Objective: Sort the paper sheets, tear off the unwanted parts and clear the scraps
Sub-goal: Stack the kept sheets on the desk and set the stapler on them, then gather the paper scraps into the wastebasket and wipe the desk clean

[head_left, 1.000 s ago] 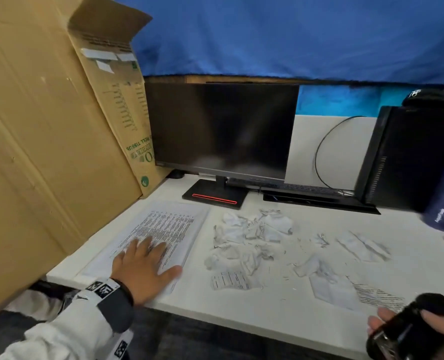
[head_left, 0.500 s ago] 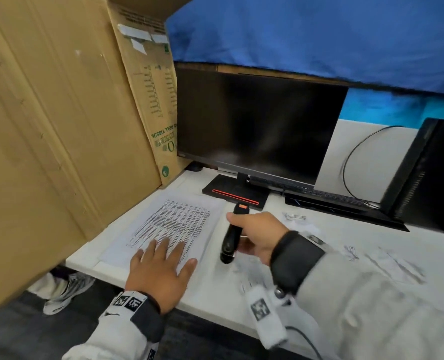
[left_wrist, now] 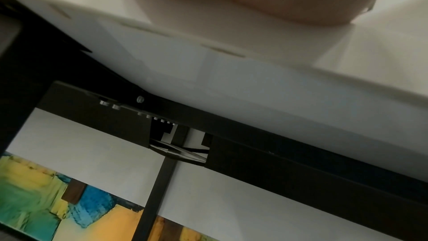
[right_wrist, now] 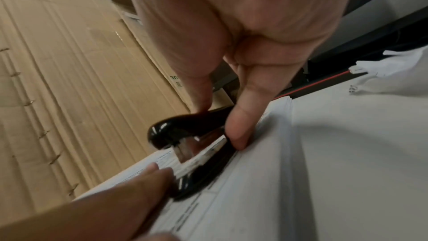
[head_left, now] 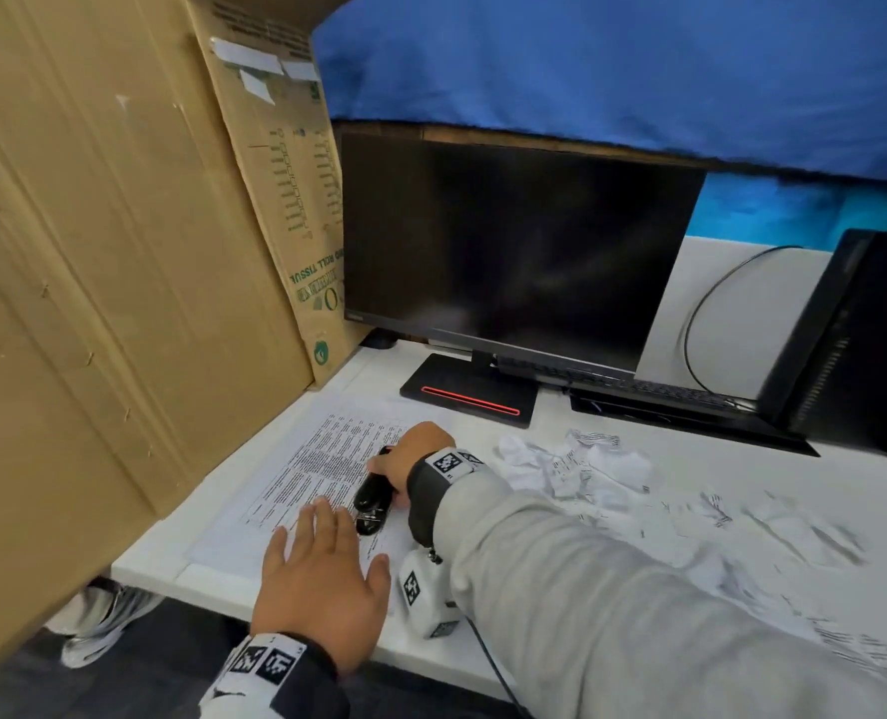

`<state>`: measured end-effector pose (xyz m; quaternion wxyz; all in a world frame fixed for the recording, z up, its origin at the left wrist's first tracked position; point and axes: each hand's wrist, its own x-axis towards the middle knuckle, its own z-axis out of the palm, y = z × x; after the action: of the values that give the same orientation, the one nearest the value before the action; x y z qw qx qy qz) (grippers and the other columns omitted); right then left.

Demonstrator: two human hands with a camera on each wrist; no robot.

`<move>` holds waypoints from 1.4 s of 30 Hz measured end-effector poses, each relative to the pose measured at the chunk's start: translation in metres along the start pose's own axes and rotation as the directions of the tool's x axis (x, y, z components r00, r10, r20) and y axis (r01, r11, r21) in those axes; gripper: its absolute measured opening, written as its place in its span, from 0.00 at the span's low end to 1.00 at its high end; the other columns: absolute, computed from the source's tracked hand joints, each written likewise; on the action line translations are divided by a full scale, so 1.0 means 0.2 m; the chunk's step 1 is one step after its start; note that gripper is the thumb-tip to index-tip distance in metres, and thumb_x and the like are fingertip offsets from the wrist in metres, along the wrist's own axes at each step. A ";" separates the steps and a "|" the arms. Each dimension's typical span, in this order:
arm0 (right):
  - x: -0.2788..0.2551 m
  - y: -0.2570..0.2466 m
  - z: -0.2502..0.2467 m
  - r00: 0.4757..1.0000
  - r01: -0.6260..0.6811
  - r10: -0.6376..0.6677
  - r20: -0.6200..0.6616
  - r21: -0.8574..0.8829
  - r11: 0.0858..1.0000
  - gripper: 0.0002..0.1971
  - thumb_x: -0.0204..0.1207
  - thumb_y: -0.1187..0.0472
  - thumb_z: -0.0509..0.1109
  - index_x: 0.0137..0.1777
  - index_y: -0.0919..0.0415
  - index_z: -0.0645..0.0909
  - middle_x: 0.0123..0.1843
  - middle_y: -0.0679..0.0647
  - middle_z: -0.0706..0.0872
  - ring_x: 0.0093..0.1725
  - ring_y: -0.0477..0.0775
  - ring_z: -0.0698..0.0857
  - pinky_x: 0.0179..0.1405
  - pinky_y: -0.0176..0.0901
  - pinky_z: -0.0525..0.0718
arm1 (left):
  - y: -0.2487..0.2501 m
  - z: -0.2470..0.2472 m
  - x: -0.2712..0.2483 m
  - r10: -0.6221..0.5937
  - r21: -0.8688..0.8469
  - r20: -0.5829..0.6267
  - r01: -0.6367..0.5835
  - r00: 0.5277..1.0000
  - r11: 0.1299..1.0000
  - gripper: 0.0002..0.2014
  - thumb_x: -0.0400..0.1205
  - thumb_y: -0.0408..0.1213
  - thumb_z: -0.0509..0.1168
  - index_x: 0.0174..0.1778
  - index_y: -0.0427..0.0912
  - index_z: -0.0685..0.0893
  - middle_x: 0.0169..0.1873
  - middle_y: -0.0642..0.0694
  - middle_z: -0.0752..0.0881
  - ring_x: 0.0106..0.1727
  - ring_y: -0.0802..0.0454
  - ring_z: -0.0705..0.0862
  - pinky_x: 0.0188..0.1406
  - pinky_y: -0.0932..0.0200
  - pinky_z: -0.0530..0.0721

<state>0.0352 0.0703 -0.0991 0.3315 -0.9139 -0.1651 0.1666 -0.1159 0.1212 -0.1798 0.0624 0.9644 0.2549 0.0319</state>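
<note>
A stack of printed paper sheets [head_left: 322,459] lies at the left end of the white desk [head_left: 612,443]. My left hand [head_left: 322,568] lies flat on the stack's near edge, fingers straight. My right hand [head_left: 405,469] grips a black stapler [head_left: 371,503] that lies on the sheets just beyond the left fingertips. In the right wrist view the stapler [right_wrist: 192,151] rests on the paper [right_wrist: 254,180] with its jaws apart, thumb and fingers around its rear. Crumpled and torn paper scraps [head_left: 581,469] lie to the right of the stack.
A big cardboard box [head_left: 119,282] walls off the left side. A dark monitor [head_left: 514,241] on its stand [head_left: 470,391], a keyboard [head_left: 638,389] and a black computer case [head_left: 856,339] line the back. More scraps [head_left: 794,531] spread to the right.
My right hand brought the stapler from the desk's right front across to the paper stack and lowered it onto the sheets. The left hand has stayed flat on the stack.
</note>
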 end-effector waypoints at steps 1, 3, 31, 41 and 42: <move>-0.01 -0.01 0.00 0.999 0.016 -0.018 -0.028 -0.059 0.998 0.16 0.73 0.46 0.76 0.41 0.59 0.83 0.49 0.57 0.89 0.51 0.58 0.89 0.47 0.40 0.84 | 0.00 0.00 0.00 -0.001 0.003 -0.003 0.001 1.000 1.000 0.40 0.82 0.62 0.36 0.88 0.45 0.45 0.88 0.45 0.41 0.88 0.50 0.38 0.86 0.44 0.40; -0.03 -0.02 -0.02 0.999 0.030 -0.032 -0.034 -0.058 0.998 0.19 0.73 0.42 0.74 0.35 0.58 0.78 0.42 0.56 0.86 0.46 0.58 0.88 0.40 0.41 0.80 | 0.00 0.00 -0.01 0.001 0.000 -0.010 -0.001 1.000 1.000 0.40 0.82 0.62 0.37 0.88 0.45 0.46 0.88 0.46 0.41 0.88 0.51 0.39 0.87 0.45 0.40; -0.96 1.76 -1.27 0.973 -0.226 0.198 -0.121 -0.309 0.924 0.27 0.67 0.31 0.74 0.50 0.53 0.80 0.51 0.47 0.85 0.47 0.46 0.82 0.45 0.38 0.78 | 0.70 -0.20 -0.09 0.374 -0.016 0.263 -0.383 0.889 0.923 0.42 0.78 0.59 0.64 0.85 0.67 0.50 0.87 0.51 0.54 0.84 0.44 0.62 0.81 0.45 0.67; -0.96 1.75 -1.28 0.978 -0.206 0.165 -0.129 -0.454 0.867 0.04 0.76 0.59 0.66 0.41 0.56 0.76 0.49 0.53 0.86 0.49 0.55 0.83 0.44 0.41 0.79 | 0.83 -0.19 -0.01 0.418 0.016 0.263 -0.438 0.869 0.899 0.18 0.81 0.41 0.67 0.67 0.60 0.82 0.62 0.52 0.81 0.62 0.51 0.82 0.63 0.61 0.79; -0.97 1.75 -1.29 0.974 -0.211 0.154 -0.166 -0.422 0.882 0.07 0.77 0.58 0.64 0.37 0.54 0.73 0.46 0.52 0.83 0.48 0.55 0.82 0.42 0.40 0.77 | 0.82 -0.19 -0.02 0.418 0.001 0.249 -0.432 0.874 0.902 0.19 0.81 0.38 0.66 0.67 0.59 0.80 0.62 0.52 0.81 0.61 0.51 0.82 0.61 0.63 0.78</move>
<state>0.0357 -0.4054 -0.1057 0.1108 -0.9850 -0.0898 0.0972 -0.0418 -0.0184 -0.1191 0.0570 0.9947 0.0281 -0.0804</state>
